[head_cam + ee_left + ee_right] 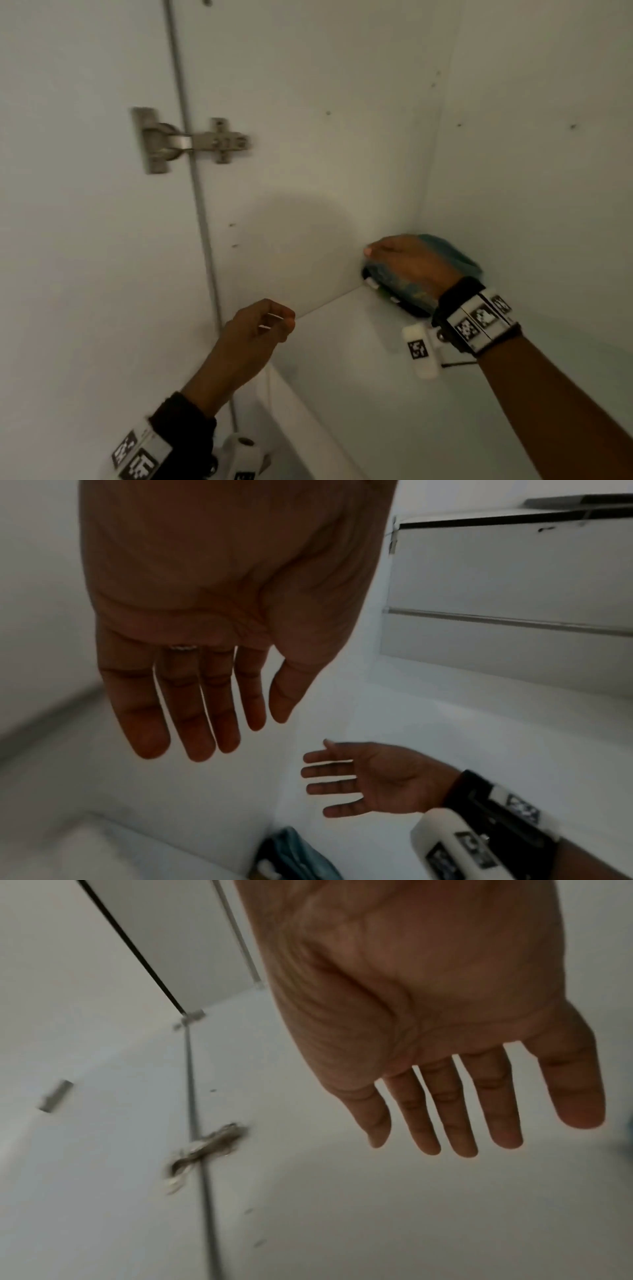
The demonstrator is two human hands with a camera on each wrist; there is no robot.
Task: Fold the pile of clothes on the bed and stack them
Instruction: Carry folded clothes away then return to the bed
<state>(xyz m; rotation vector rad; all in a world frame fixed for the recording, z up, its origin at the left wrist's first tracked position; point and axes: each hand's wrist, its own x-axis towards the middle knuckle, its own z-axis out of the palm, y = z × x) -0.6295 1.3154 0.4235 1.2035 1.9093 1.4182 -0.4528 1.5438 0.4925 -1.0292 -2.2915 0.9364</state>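
Hovering: right hand (409, 262) fingers (445, 1107) straight, empty, above folded clothes (455, 260); left hand (205, 631) fingers relaxed, empty.

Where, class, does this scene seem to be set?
Probably inside a white wardrobe or cupboard: a metal door hinge joins door and side panel, a white shelf runs into the corner, and a folded blue-green cloth bundle sits there.
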